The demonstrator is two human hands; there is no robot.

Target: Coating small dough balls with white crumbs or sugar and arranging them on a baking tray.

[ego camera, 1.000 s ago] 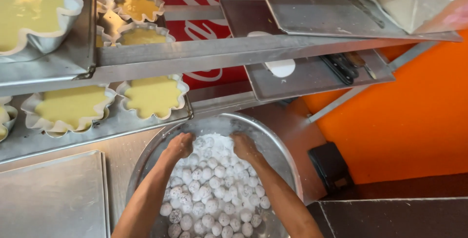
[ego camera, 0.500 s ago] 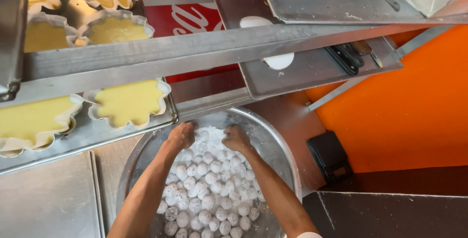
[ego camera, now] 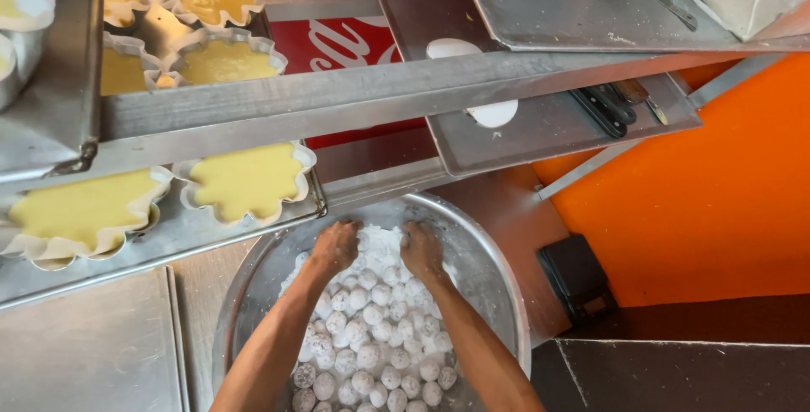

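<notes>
Head view, hands: left hand (ego camera: 335, 246) and right hand (ego camera: 421, 249) lie side by side, palms down on the floured dough balls (ego camera: 371, 336).
Fingers: curled into the far heap, holding flour and balls loosely.
Balls: fill the round metal basin (ego camera: 498, 285), spreading toward the body from both hands alike.
Change: camera has tilted lower; hands sit closer together than before.

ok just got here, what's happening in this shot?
A person has both bare hands in a big round metal basin full of small white flour-dusted dough balls. The left hand and right hand press into the far side of the heap, palms down, close together. Above the basin, metal trays on a rack hold fluted paper-lined cups of yellow batter. Nothing is lifted clear of the heap.
</notes>
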